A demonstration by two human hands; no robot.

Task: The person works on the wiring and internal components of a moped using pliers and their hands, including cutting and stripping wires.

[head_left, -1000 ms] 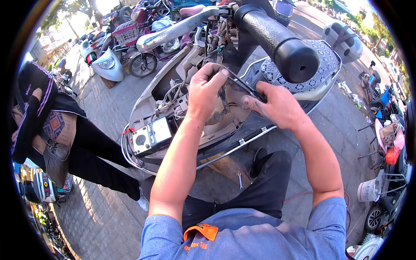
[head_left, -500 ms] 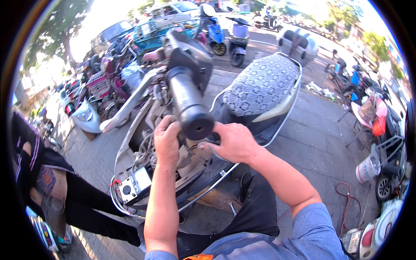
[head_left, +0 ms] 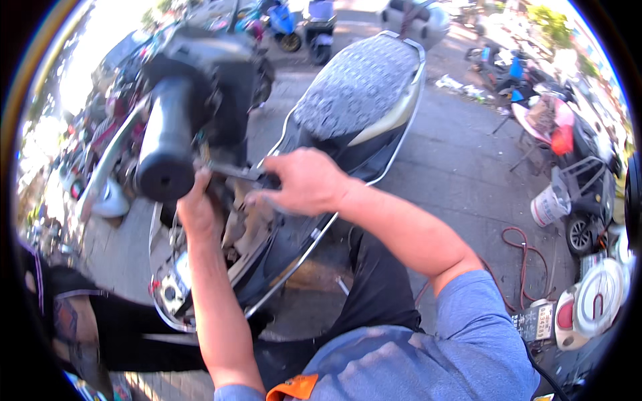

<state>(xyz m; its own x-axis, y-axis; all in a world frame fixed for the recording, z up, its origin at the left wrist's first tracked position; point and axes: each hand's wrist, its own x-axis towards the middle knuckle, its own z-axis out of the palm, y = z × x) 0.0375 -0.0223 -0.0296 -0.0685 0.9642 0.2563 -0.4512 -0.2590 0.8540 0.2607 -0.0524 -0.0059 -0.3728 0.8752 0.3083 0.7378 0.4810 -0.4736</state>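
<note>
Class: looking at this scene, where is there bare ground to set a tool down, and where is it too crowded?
Bare paving lies between the scooter seat and the white bucket. Crowded: around both hands, left hand and right hand, under the handlebar grip.

Your right grip (head_left: 304, 184) holds the tool (head_left: 234, 171) just right of your left grip (head_left: 195, 204); the handlebar (head_left: 167, 137) sits above-left, the seat (head_left: 358, 83) behind.

Paved ground (head_left: 461, 174) carries scooter (head_left: 354, 100), white bucket (head_left: 550, 204), red hose (head_left: 528, 250).
</note>
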